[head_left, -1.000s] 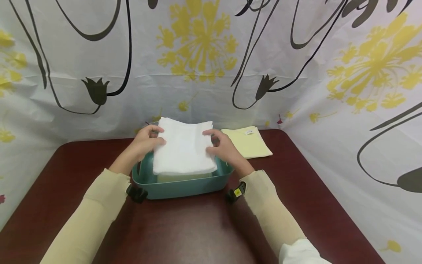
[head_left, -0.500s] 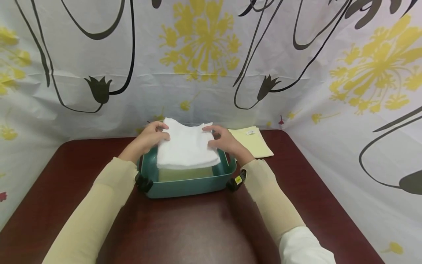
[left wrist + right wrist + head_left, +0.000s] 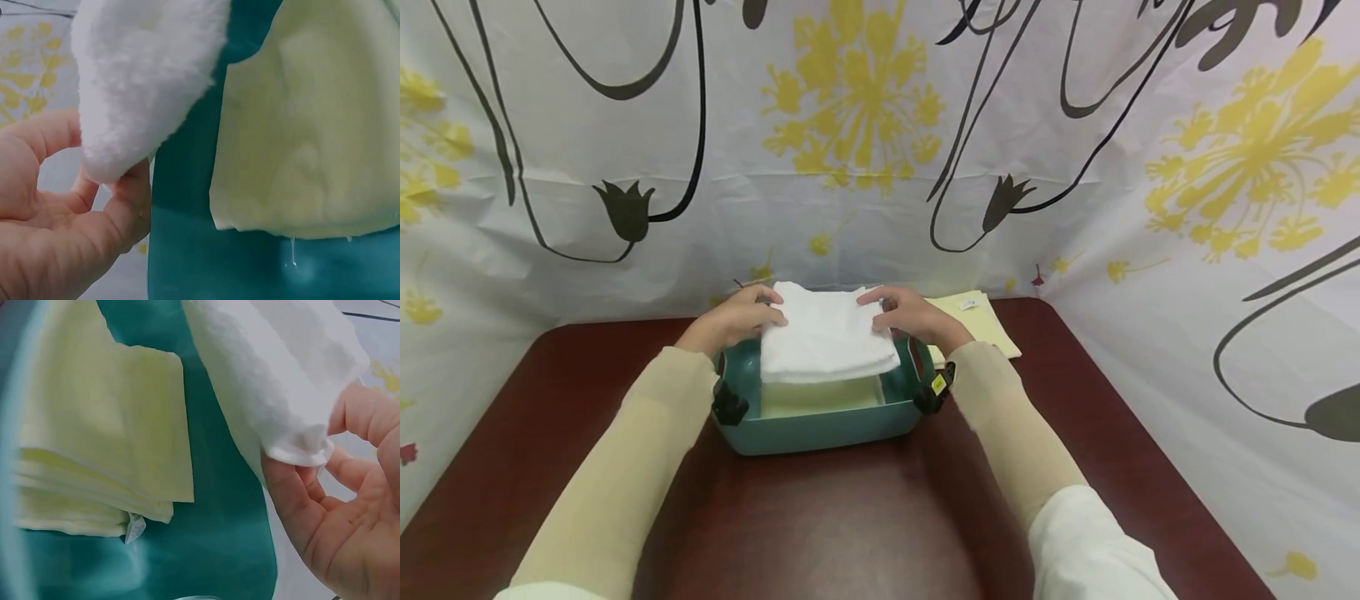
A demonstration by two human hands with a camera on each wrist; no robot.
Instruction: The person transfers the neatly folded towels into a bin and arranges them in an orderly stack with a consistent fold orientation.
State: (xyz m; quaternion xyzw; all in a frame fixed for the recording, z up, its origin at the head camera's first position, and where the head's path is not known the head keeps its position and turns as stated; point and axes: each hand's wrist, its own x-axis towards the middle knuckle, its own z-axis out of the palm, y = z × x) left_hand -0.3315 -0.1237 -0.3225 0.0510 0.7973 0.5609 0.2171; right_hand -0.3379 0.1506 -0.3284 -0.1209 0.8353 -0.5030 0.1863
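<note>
A folded white towel [image 3: 827, 333] hangs over a teal bin [image 3: 827, 435], gripped at both sides. My left hand [image 3: 736, 318] pinches its left edge between thumb and fingers; in the left wrist view the fluffy white corner lies between them. At the opposite edge, my right hand [image 3: 912, 317] pinches the towel the same way, and the right wrist view shows the folded layers bunched at the fingertips. Below the white towel, a folded pale yellow towel [image 3: 106, 425] lies on the bin's floor, with a small white tag at its edge.
Another folded yellow towel [image 3: 977, 321] with a white tag lies on the dark red table [image 3: 835, 525], behind and right of the bin. A patterned white cloth [image 3: 865, 208] hangs behind the table and along its sides.
Both hands have raised the white towel slightly and tilted it, so more of the yellow towel in the bin shows beneath. The grip has stayed the same.
</note>
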